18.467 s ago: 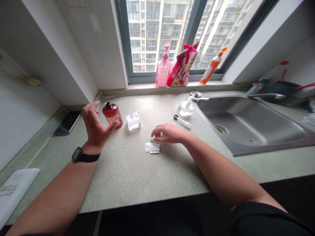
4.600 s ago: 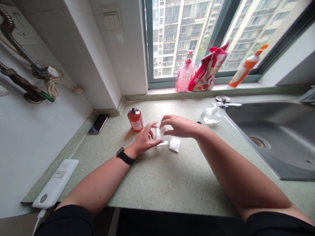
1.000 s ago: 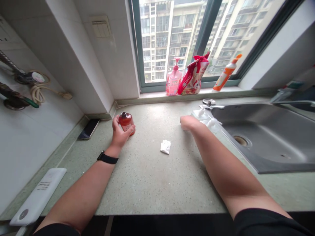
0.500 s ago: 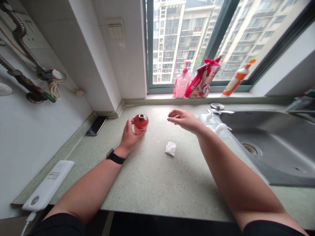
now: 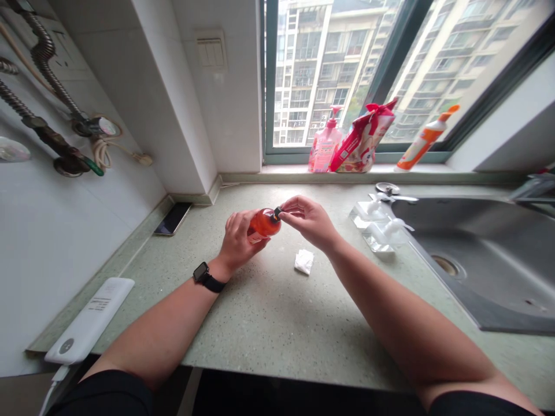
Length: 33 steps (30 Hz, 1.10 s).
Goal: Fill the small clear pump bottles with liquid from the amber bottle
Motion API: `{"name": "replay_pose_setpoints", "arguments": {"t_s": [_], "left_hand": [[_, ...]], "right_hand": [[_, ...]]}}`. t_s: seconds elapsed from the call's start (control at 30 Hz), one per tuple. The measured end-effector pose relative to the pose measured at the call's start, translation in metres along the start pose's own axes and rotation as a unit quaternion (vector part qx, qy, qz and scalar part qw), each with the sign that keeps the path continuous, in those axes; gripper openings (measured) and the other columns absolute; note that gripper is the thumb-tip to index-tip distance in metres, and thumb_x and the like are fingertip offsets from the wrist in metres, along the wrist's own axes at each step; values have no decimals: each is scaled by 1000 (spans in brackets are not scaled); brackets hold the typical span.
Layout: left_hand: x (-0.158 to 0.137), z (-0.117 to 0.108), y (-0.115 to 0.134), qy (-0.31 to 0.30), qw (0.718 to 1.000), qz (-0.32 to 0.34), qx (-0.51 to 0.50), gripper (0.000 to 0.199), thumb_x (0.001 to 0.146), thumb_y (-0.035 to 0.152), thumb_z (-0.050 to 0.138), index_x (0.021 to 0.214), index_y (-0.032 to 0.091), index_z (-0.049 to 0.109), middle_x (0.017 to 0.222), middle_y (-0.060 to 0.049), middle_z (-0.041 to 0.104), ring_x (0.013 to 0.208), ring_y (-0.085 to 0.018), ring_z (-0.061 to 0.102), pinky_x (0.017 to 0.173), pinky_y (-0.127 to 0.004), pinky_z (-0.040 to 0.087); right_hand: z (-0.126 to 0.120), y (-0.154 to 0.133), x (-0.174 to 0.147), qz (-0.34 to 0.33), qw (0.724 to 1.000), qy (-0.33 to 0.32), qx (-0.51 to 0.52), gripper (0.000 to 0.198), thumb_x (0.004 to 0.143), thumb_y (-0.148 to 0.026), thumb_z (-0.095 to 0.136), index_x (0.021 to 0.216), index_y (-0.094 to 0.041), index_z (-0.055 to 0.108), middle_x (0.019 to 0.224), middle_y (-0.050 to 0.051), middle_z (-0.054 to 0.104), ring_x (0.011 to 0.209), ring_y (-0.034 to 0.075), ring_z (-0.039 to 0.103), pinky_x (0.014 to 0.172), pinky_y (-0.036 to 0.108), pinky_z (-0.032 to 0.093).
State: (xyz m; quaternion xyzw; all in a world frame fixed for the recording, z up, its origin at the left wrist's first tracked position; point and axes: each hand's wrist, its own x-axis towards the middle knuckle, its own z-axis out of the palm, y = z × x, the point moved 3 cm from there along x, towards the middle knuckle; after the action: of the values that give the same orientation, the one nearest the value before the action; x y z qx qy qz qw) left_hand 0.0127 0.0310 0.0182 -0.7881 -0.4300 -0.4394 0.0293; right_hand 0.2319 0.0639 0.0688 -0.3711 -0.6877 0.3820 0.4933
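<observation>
Head view: left hand (image 5: 237,236) grips newly tilted bottle (image 5: 263,225), right hand (image 5: 310,222) pinching cap (image 5: 278,212) against it, closure apparently begun

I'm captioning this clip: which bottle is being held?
The reddish bottle, tilted in the left hand, the right hand at its black cap. The clear pump bottles, pink pump bottle and orange-topped bottle are unheld.

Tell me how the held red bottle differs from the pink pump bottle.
The red bottle tilts in the left hand; the pink pump bottle stands upright on the sill. The red bottle has a black cap at its neck, the pink pump bottle a pink pump. Both bear labels.
</observation>
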Motion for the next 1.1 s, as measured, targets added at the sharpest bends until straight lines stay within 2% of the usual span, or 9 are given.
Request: {"name": "replay_pose_setpoints", "arguments": {"t_s": [0.23, 0.33, 0.57, 0.7, 0.87, 0.97, 1.03, 1.1], "left_hand": [[0, 0, -2, -8, 1000, -20, 22, 68, 96, 60, 74, 151, 27, 52, 137, -13, 68, 124, -33, 63, 118, -53, 43], [1, -1, -2, -3, 999, -19, 32, 68, 95, 58, 76, 151, 27, 52, 135, -13, 68, 123, -34, 63, 117, -54, 43], [0, -1, -2, -7, 999, -12, 30, 67, 93, 48, 79, 150, 26, 53, 135, -13, 68, 124, -34, 62, 119, -55, 41], [0, 0, -2, -10, 999, -2, 53, 69, 91, 44, 81, 151, 27, 52, 134, -13, 68, 124, -34, 63, 123, -57, 37], [-1, 0, 0, -14, 997, 0, 76, 67, 91, 38, 82, 151, 30, 53, 136, -12, 68, 127, -35, 63, 127, -60, 33], [-2, 0, 1, -9, 997, 4, 78, 68, 91, 37, 81, 152, 30, 52, 137, -12, 68, 128, -35, 63, 129, -62, 30], [-1, -1, 2, -5, 997, 9, 77, 68, 92, 37, 80, 153, 29, 52, 137, -12, 68, 128, -35, 63, 129, -63, 29], [-1, -1, 2, -3, 997, 6, 75, 67, 92, 36, 81, 153, 30, 53, 137, -12, 68, 128, -35, 63, 130, -63, 29]], "right_hand": [[-4, -14, -3, -106, 986, -14, -125, 26, 92, -36, 77, 116, -26, 77, 112, 7, 82, 104, 24, 78, 97, 44, 61], [-5, -19, -5, -151, 969, -31, -192, 17, 96, -31, 74, 111, -27, 80, 113, 6, 82, 105, 24, 76, 99, 43, 60], [-5, -16, -4, -194, 939, -46, -279, 11, 98, -28, 75, 108, -26, 78, 110, 6, 82, 102, 24, 74, 95, 39, 56], [-5, -16, -4, -168, 926, -39, -336, 8, 94, -31, 79, 98, -25, 75, 101, 5, 81, 95, 23, 73, 88, 36, 53], [-8, -17, -4, -94, 906, -63, -408, 27, 100, -47, 71, 85, -24, 69, 90, 5, 77, 89, 24, 69, 82, 35, 47], [-15, -20, -4, -117, 911, -54, -393, 26, 101, -50, 67, 102, -25, 71, 105, 8, 76, 100, 26, 70, 88, 38, 51], [-18, -22, -4, -162, 913, -65, -368, 31, 97, -45, 72, 121, -25, 67, 123, 11, 72, 113, 28, 68, 96, 42, 54], [-18, -22, -6, -201, 908, -102, -354, 38, 94, -34, 73, 130, -27, 64, 131, 12, 68, 121, 29, 65, 102, 45, 54]]}}
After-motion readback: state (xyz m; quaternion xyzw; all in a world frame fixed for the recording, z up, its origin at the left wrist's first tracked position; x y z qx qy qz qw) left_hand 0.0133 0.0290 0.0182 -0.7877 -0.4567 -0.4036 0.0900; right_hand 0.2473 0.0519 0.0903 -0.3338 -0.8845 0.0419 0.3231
